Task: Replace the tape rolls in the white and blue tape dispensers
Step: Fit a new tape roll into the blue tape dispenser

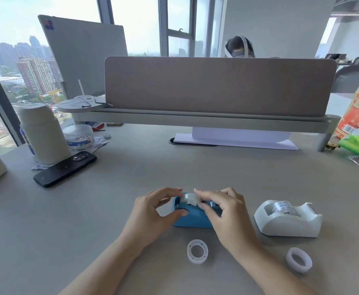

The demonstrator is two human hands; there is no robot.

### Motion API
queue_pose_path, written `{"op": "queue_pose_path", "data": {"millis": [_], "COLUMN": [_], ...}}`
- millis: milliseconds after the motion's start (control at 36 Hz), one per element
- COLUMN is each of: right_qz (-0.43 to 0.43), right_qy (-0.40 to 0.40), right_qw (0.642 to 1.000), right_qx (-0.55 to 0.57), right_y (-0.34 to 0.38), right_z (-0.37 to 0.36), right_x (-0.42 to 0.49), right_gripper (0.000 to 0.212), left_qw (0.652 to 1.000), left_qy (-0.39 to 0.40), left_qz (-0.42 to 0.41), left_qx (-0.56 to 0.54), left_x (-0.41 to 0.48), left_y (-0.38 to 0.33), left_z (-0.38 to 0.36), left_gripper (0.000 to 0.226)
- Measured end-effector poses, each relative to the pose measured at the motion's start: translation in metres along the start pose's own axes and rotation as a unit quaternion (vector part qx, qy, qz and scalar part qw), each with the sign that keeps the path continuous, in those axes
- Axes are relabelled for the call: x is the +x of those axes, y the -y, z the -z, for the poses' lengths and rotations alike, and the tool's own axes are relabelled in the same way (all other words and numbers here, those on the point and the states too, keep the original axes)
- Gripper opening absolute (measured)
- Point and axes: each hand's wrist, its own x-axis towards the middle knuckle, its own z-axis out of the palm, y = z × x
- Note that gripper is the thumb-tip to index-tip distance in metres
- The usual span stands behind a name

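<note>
Near centre: blue tape dispenser (192,219) standing on the worktop (102,211), with a clear tape roll (188,199) in its cradle. My left grip (153,211) pinches the dispenser's left end, thumb on the near wall and forefinger at the top edge. My right grip (223,213) curls over the roll, thumb and forefinger holding it. Right: white tape dispenser (289,222), carrying a roll. Nearer: one empty core (197,251) between my forearms, a second core (299,260) nearer than the white dispenser.

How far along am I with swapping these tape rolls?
The white dispenser already holds a labelled roll. In hand: left hand grips the blue dispenser, right hand pinches a tape roll in its cradle. Left: seating it. Two rings, seemingly spent cores, lie nearby.
</note>
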Motion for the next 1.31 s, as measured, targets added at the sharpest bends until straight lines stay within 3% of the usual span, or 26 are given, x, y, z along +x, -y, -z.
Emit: {"op": "queue_pose_path", "data": {"millis": [139,444,583,778,861,1028,1306], "right_qz": [-0.030,-0.154,-0.205,-0.261,-0.294,-0.319,-0.334], "right_qy": [-0.013,0.072,0.104,0.148,0.143,0.121,0.109], "right_qw": [0.999,0.982,0.964,0.917,0.898,0.886,0.884], "right_qx": [0.028,0.080,0.133,0.262,0.296,0.315,0.307], "right_y": [0.009,0.019,0.009,0.009,0.009,0.011,0.012], "right_z": [-0.001,0.005,0.002,0.007,0.005,0.003,0.000], "right_x": [0.001,0.021,0.015,0.019,0.021,0.021,0.022], "right_gripper": [0.036,0.026,0.031,0.020,0.017,0.032,0.021], "left_qw": [1.000,1.000,1.000,1.000,1.000,0.999,0.999], "left_qy": [0.018,0.012,0.010,0.007,0.006,0.005,0.009], "left_qz": [-0.011,-0.020,-0.022,-0.023,-0.027,-0.033,-0.040], "left_qx": [-0.006,-0.003,-0.002,-0.005,-0.003,0.006,0.021], "left_x": [0.002,0.002,0.004,0.006,0.006,0.006,0.007], "left_y": [0.002,0.002,0.004,0.008,0.009,0.011,0.009], "left_z": [0.002,0.004,0.004,0.004,0.003,0.002,0.003], "left_gripper": [0.043,0.036,0.033,0.033,0.033,0.030,0.028]}}
